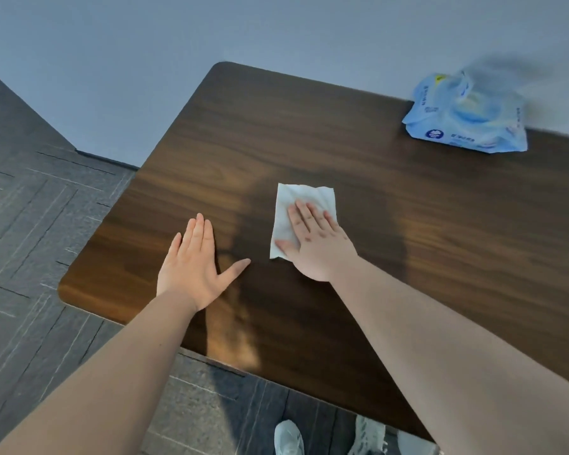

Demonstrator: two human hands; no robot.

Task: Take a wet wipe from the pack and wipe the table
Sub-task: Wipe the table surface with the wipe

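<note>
A white wet wipe (pixel 296 198) lies spread flat near the middle of the dark wooden table (pixel 408 224). My right hand (pixel 316 241) presses flat on the wipe's lower right part, fingers stretched over it. My left hand (pixel 194 267) rests flat on the bare wood to the left of the wipe, fingers apart, holding nothing. The blue wet wipe pack (pixel 467 116) sits at the table's far right edge against the wall, its lid flap raised.
A grey-blue wall (pixel 276 34) runs along the table's far side. Dark tiled floor (pixel 30 224) lies to the left and below the table's near edge. Two light shoes (pixel 288 438) show on the floor at the bottom.
</note>
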